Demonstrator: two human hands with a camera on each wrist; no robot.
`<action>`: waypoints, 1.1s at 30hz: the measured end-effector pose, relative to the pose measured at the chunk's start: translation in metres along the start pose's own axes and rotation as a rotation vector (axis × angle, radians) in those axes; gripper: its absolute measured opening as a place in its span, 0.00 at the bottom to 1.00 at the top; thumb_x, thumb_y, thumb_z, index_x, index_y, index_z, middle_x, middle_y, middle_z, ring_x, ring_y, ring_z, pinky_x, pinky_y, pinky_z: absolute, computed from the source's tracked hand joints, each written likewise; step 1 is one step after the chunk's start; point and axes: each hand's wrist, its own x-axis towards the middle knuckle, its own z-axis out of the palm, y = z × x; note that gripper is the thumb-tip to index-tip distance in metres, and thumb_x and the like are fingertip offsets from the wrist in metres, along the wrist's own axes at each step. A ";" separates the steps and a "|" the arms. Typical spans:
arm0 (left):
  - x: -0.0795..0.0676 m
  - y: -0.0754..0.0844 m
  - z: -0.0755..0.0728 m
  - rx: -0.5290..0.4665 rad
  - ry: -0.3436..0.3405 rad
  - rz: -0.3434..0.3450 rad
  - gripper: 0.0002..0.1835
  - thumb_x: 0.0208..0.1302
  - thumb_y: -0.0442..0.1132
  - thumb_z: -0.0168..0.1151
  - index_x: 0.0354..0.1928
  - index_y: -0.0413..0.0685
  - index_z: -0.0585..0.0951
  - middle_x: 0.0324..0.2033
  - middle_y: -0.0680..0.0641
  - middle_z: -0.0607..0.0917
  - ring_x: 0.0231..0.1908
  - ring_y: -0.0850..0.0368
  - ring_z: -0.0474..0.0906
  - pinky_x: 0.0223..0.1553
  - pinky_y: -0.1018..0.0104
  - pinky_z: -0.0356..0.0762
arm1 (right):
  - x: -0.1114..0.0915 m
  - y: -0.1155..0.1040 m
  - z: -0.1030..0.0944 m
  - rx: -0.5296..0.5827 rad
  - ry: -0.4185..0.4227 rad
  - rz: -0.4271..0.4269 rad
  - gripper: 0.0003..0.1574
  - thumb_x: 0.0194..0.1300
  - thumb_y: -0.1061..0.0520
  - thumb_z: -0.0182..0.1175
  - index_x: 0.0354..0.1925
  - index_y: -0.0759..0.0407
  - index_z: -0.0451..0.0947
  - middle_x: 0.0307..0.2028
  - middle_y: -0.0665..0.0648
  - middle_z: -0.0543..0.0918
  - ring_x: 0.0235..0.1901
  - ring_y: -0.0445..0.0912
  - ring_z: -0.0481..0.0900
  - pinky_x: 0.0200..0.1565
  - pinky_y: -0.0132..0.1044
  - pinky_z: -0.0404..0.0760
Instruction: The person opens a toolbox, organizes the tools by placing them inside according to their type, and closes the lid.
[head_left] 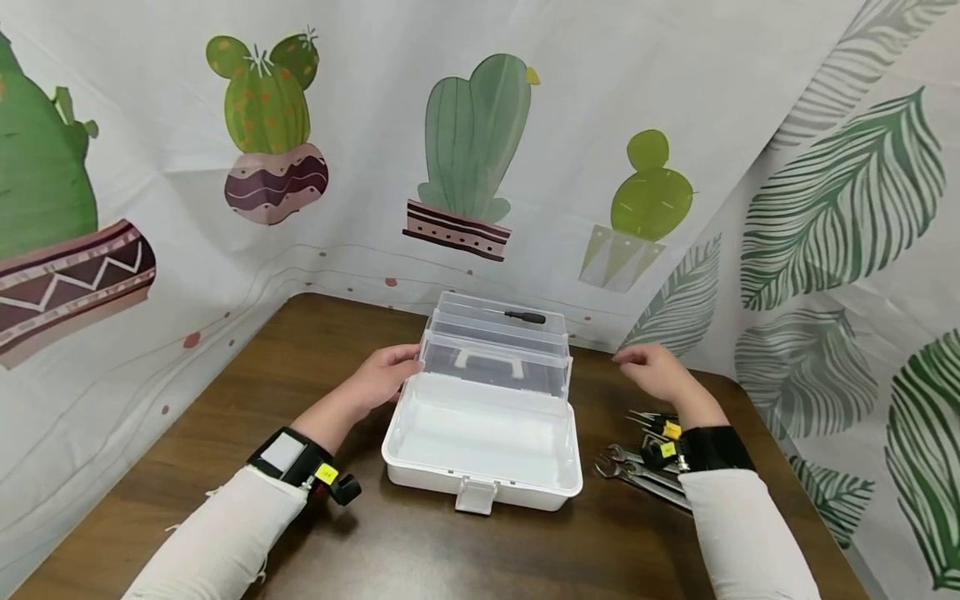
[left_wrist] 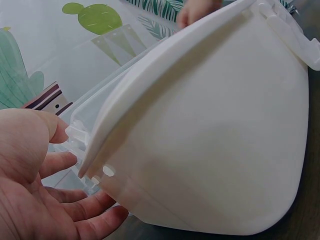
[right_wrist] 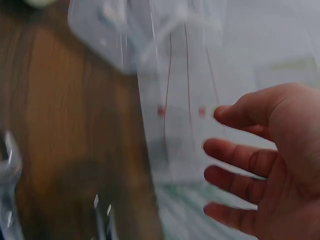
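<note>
With its transparent lid [head_left: 498, 343] tipped back on the far side, a white plastic toolbox [head_left: 525, 497] stands open near the middle of the brown wood-grained counter [head_left: 360, 533], its smooth white interior facing up. At the front, a pale latch [head_left: 476, 497] hangs outward, and a whitish carrying handle [head_left: 489, 357] shows at the lid. Near the lid's far edge lies a screwdriver [head_left: 525, 317] with a black grip; whether it rests on the plastic or in a recess, I cannot tell.

At the toolbox's rear left corner is the left hand [head_left: 381, 377], thumb by the hinge and fingers spread apart, some fingertips touching the outside of the box. To the right, well apart from the toolbox, the right hand [head_left: 657, 371] hangs above the counter, its fingers slightly bent and separated, with nothing between them.

Beneath that arm, just beside the toolbox, lie metal wrenches [head_left: 651, 483] with open-ended heads pointing toward the box. Next to them is a group of slim tools [head_left: 670, 428] in yellow and black, partly hidden by the right wrist.

Both wrists wear black straps [head_left: 718, 448] over white sleeves [head_left: 750, 533]. Behind the counter hangs a white cloth [head_left: 360, 83] printed with potted cacti and large leaves.
</note>
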 end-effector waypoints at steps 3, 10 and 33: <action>0.000 0.001 0.000 0.011 0.002 -0.004 0.29 0.80 0.50 0.51 0.77 0.50 0.66 0.69 0.38 0.76 0.60 0.45 0.81 0.55 0.49 0.85 | -0.015 0.024 0.002 -0.032 -0.002 0.100 0.19 0.75 0.59 0.54 0.57 0.66 0.82 0.56 0.72 0.83 0.54 0.65 0.81 0.53 0.59 0.80; 0.001 0.002 -0.001 0.012 0.003 -0.002 0.28 0.80 0.49 0.50 0.77 0.50 0.66 0.70 0.37 0.75 0.60 0.45 0.81 0.55 0.48 0.85 | -0.040 0.061 0.012 -0.068 -0.039 0.271 0.21 0.72 0.58 0.54 0.56 0.69 0.81 0.56 0.75 0.81 0.55 0.69 0.79 0.52 0.60 0.79; 0.001 -0.002 0.000 0.003 -0.005 0.014 0.28 0.81 0.48 0.50 0.77 0.49 0.66 0.68 0.36 0.76 0.58 0.46 0.82 0.55 0.48 0.85 | -0.050 0.097 0.032 -0.117 0.116 0.421 0.18 0.66 0.58 0.55 0.46 0.65 0.86 0.51 0.72 0.85 0.52 0.68 0.79 0.54 0.61 0.78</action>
